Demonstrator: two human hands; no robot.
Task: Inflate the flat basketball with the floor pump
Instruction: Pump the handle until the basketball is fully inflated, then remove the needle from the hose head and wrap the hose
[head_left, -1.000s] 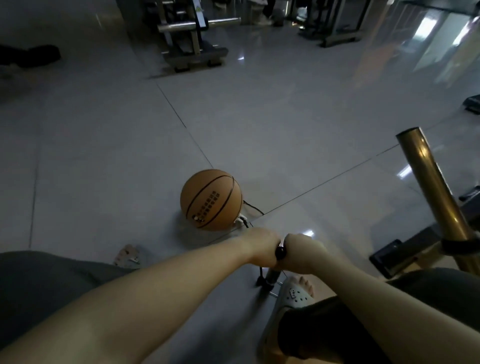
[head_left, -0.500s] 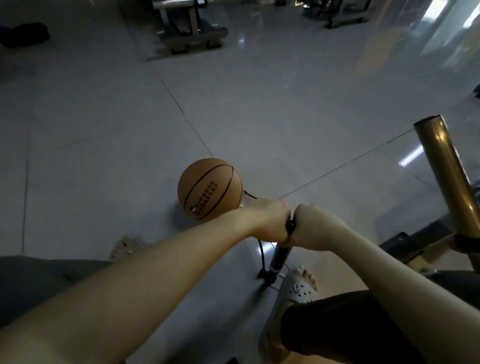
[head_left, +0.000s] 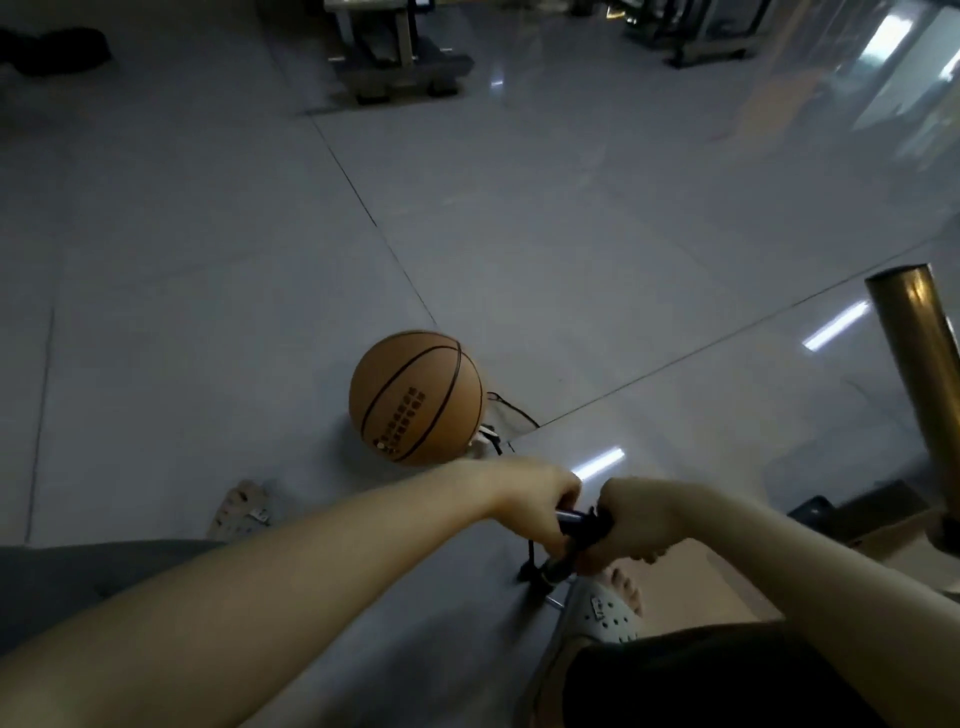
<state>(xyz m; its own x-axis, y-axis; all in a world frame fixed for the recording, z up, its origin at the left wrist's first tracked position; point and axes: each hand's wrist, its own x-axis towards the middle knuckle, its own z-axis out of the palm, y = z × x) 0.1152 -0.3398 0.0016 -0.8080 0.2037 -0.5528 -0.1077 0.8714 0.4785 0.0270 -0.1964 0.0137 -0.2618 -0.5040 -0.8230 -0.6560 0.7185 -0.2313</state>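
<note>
Now | left hand (head_left: 540, 496), right hand (head_left: 641, 517): fingers (head_left: 645, 555) wrap pump handle (head_left: 577, 522) | basketball (head_left: 415, 397) beyond

Orange-brown basketball (head_left: 415, 397) with black seam lines and a block of dark printed marks; black pump handle (head_left: 584, 525); glossy grey floor tiles (head_left: 571, 234) with thin dark joints; pale perforated clog (head_left: 605, 618); brass-coloured post (head_left: 919, 374).

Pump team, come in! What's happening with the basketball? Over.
Left hand and right hand both gripping pump handle. Basketball on floor, looks round, hose at its side. Sandal beside pump base. Brass post off right, apart.
</note>
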